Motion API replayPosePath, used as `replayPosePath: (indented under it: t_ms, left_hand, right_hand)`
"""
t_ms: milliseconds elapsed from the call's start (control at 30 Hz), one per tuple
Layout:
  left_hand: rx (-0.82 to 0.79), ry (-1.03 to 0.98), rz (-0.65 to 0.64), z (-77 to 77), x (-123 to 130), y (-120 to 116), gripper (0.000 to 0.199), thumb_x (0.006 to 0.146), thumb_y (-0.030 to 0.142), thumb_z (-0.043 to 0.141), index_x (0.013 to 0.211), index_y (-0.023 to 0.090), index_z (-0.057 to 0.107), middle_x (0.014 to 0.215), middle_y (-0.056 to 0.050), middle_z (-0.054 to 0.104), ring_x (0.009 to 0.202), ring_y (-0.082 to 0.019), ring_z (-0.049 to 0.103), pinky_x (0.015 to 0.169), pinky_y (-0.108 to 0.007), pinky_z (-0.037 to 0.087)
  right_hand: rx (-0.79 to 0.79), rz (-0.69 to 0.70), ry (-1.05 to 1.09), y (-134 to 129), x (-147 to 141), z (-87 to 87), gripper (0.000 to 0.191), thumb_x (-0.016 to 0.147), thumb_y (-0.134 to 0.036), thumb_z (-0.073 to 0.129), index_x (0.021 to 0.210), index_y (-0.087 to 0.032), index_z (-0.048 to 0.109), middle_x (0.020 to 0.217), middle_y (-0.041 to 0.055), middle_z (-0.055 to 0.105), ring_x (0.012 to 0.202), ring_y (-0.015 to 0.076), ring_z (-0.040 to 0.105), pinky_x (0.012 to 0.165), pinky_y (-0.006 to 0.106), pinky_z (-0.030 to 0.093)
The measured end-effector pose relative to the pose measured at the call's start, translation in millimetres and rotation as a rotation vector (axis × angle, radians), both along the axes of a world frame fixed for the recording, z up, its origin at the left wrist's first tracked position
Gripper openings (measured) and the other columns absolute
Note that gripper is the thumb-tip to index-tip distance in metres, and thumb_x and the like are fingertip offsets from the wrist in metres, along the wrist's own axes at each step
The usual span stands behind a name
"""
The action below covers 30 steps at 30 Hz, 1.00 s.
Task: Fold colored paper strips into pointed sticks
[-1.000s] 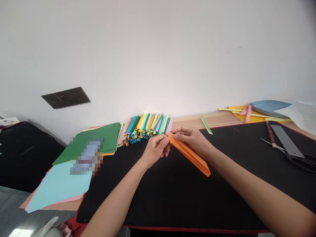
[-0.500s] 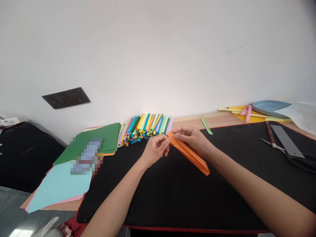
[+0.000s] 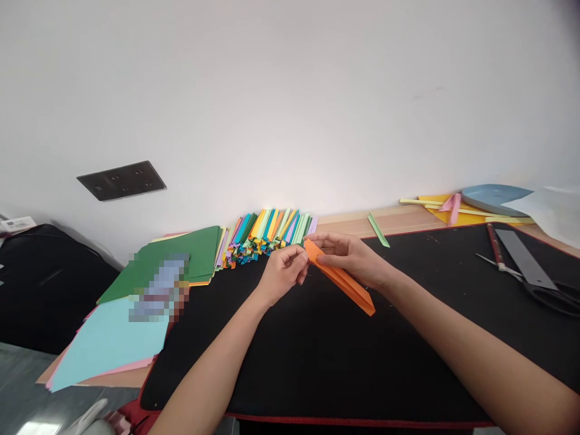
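A folded orange paper strip (image 3: 347, 283) slants down to the right above the black mat, its lengthwise creases standing up. My left hand (image 3: 284, 272) pinches the strip's upper left end between thumb and curled fingers. Along the same end, my right hand (image 3: 351, 257) grips the strip with the thumb on its near face and the fingers behind it. Just beyond my hands, a pile of folded coloured paper strips (image 3: 265, 232) lies against the wall.
The black mat (image 3: 344, 368) covers the table. At left are green sheets (image 3: 190, 254) and light blue sheets (image 3: 113, 338). A light green strip (image 3: 378, 229) lies behind. To the right are scissors (image 3: 550, 296), a steel ruler (image 3: 525, 260), a red-handled knife (image 3: 496, 248) and a blue plate (image 3: 493, 198).
The orange strip has shifted slightly left and up at its lower end. My right hand has moved a little left, its thumb now lying flatter along the strip. My left hand stays nearly in place.
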<state>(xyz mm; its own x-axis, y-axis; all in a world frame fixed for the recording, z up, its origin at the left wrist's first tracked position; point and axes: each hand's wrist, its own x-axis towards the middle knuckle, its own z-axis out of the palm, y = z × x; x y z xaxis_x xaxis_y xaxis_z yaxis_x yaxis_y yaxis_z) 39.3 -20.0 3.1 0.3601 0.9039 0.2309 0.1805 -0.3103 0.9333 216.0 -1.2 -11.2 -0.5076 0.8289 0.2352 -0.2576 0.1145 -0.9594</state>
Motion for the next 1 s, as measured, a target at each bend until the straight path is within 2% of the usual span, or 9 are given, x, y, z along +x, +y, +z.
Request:
replayPosePath:
  t_ms: [433, 800, 867, 1000]
  left_hand:
    - [0.095, 0.107, -0.040, -0.3, 1.7, -3.0, 0.027, 0.085, 0.030, 0.046, 0.061, 0.016, 0.045, 0.053, 0.005, 0.045, 0.044, -0.005, 0.043, 0.048, -0.019, 0.035]
    - [0.133, 0.197, -0.044, -1.3, 1.6, -3.6, 0.028, 0.085, 0.031, 0.044, 0.061, 0.017, 0.044, 0.052, 0.005, 0.045, 0.044, -0.007, 0.042, 0.047, -0.020, 0.034]
    - [0.139, 0.193, -0.034, -2.1, 1.2, -3.2, 0.027, 0.085, 0.031, 0.044, 0.062, 0.017, 0.046, 0.052, 0.005, 0.045, 0.044, -0.007, 0.042, 0.047, -0.020, 0.034]
    - [0.149, 0.194, -0.027, -2.6, 0.4, -2.5, 0.027, 0.085, 0.032, 0.044, 0.064, 0.016, 0.048, 0.053, 0.004, 0.046, 0.045, -0.007, 0.043, 0.048, -0.020, 0.035]
  right_hand:
    - [-0.036, -0.038, -0.043, -2.6, -0.9, 4.4, 0.045, 0.066, -0.031, 0.075, 0.108, -0.022, 0.063, 0.102, 0.0048, 0.066, 0.096, 0.0201, 0.060, 0.089, 0.037, 0.044]
    - [-0.062, -0.010, 0.000, -1.7, -1.0, 4.2, 0.028, 0.065, -0.029, 0.076, 0.089, -0.019, 0.064, 0.086, 0.0007, 0.065, 0.080, 0.0144, 0.061, 0.079, 0.031, 0.045]
    - [-0.043, -0.018, -0.007, -0.6, -0.5, 3.2, 0.029, 0.066, -0.030, 0.075, 0.090, -0.019, 0.064, 0.086, 0.0010, 0.065, 0.081, 0.0147, 0.060, 0.080, 0.032, 0.045]
    - [0.003, -0.036, -0.034, 2.9, 1.7, -1.0, 0.041, 0.066, -0.031, 0.075, 0.103, -0.021, 0.064, 0.094, 0.0034, 0.065, 0.087, 0.0166, 0.060, 0.081, 0.033, 0.046]
